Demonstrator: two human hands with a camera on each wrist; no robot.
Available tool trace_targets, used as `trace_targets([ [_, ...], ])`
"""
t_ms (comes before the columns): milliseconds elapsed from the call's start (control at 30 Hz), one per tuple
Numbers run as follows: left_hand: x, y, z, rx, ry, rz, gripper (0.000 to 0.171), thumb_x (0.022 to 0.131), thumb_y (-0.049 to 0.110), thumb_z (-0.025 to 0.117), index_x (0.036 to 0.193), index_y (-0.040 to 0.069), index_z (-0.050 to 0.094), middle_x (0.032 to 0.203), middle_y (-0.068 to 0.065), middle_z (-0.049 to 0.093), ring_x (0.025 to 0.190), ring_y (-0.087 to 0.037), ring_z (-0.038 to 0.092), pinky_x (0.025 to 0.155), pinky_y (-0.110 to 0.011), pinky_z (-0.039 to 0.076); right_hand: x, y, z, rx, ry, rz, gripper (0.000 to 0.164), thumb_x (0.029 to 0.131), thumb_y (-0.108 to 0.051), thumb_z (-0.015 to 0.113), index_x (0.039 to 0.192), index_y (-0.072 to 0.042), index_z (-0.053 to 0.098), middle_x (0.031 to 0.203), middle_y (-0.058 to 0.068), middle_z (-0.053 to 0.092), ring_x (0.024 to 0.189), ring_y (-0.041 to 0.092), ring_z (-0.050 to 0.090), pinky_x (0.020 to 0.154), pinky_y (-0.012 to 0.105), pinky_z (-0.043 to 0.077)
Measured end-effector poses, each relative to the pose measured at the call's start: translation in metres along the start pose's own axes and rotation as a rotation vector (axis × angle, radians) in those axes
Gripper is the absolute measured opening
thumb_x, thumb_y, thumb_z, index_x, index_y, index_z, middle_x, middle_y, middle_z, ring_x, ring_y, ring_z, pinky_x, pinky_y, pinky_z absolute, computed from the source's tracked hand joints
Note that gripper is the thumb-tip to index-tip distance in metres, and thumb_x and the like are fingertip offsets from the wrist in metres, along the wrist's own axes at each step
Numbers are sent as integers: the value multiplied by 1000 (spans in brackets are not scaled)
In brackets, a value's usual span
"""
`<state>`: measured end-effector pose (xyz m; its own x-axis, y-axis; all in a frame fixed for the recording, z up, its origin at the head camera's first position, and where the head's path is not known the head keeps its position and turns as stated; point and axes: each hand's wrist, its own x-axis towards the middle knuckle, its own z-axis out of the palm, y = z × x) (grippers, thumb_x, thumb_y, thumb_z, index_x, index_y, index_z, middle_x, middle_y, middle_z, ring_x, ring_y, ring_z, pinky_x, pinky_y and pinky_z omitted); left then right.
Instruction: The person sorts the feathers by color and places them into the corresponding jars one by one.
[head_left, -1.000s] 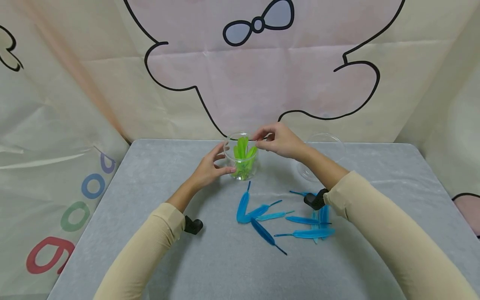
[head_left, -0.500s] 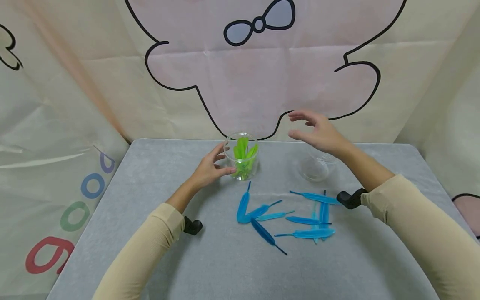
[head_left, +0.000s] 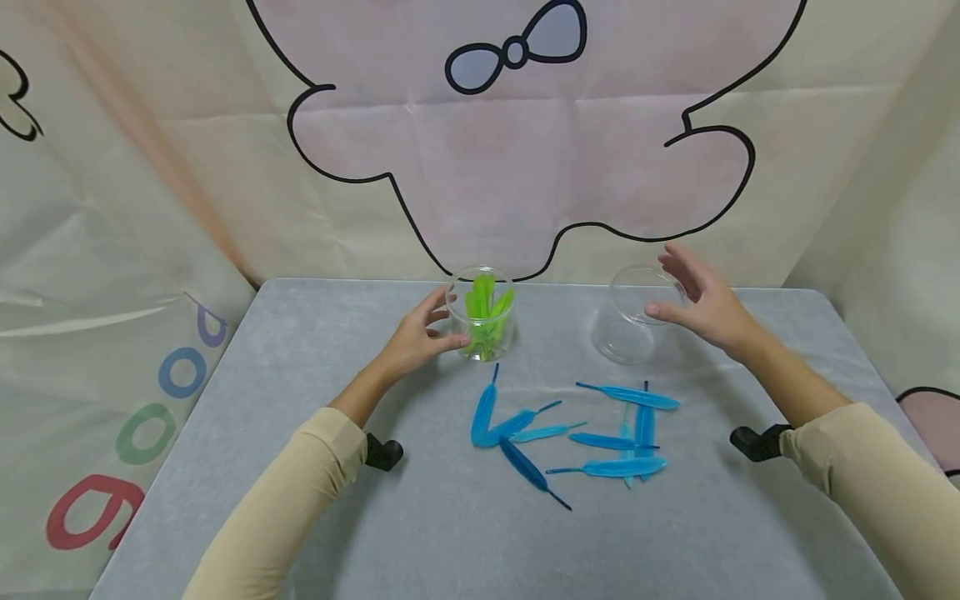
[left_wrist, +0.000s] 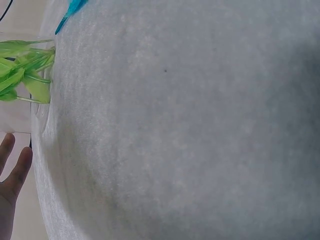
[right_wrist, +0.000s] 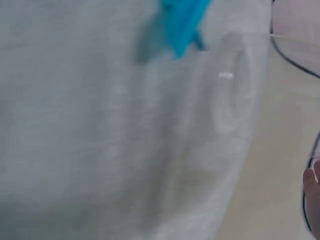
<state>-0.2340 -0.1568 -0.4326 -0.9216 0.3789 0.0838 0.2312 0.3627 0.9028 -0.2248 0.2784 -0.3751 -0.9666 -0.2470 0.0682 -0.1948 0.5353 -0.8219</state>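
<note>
In the head view my left hand (head_left: 420, 333) holds the left side of a clear cup (head_left: 512, 329), thumb in front and fingers behind. Several green feathers (head_left: 483, 308) stand in that cup; they also show in the left wrist view (left_wrist: 25, 70). My right hand (head_left: 708, 300) is at the right side of a second clear cup (head_left: 622, 337), fingers spread and thumb by its rim. Whether the thumb touches the rim, I cannot tell. Nothing shows inside the second cup.
Several blue feathers lie on the grey table (head_left: 360, 533) in front of the cups: a left cluster (head_left: 517, 433) and a right, crossing cluster (head_left: 626, 442). A printed cloth wall (head_left: 510, 183) rises behind the table's far edge.
My right hand has moved right, from above the green feathers' cup to beside the second cup, its pinched fingers spreading. My left hand stays at its cup.
</note>
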Motion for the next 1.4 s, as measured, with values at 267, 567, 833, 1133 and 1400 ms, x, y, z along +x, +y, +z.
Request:
trace_targets([
  [267, -1, 2, 1, 8, 7, -13, 93, 85, 18, 81, 159, 13, 24, 154, -18, 39, 136, -36, 45, 100, -53, 46, -17, 18, 11, 65, -13, 28, 110, 83, -5, 80, 162, -22, 6, 161, 16, 27, 147, 35, 27, 116, 41, 26],
  [567, -1, 1, 0, 16, 6, -12, 92, 85, 19, 82, 158, 14, 26, 153, -20, 41, 134, -36, 46, 99, -54, 47, -19, 24, 19, 23, 18, 55, 109, 79, -11, 85, 160, -15, 13, 157, 20, 32, 142, 41, 32, 110, 64, 26],
  [833, -5, 2, -1, 24, 8, -22, 96, 84, 19, 82, 159, 15, 22, 153, -19, 40, 134, -35, 46, 99, -55, 46, -14, 26, 25, 3, 41, 60, 101, 80, -16, 85, 157, -13, 21, 154, 18, 38, 140, 39, 39, 106, 62, 35],
  [1133, -14, 3, -1, 46, 18, -47, 99, 84, 21, 83, 160, 17, 20, 154, -18, 39, 132, -32, 49, 96, -54, 48, -15, 27, 25, -35, 42, 58, 95, 80, -18, 86, 155, -12, 27, 149, 16, 43, 134, 36, 47, 97, 45, 47],
  [1400, -21, 1, 1, 16, 84, -111, 87, 84, 19, 82, 154, 6, 32, 141, -17, 52, 123, -33, 56, 96, -52, 49, -15, 31, 29, 47, 40, 20, 93, 79, -9, 85, 152, -8, 27, 152, 18, 39, 140, 38, 39, 103, 45, 46],
])
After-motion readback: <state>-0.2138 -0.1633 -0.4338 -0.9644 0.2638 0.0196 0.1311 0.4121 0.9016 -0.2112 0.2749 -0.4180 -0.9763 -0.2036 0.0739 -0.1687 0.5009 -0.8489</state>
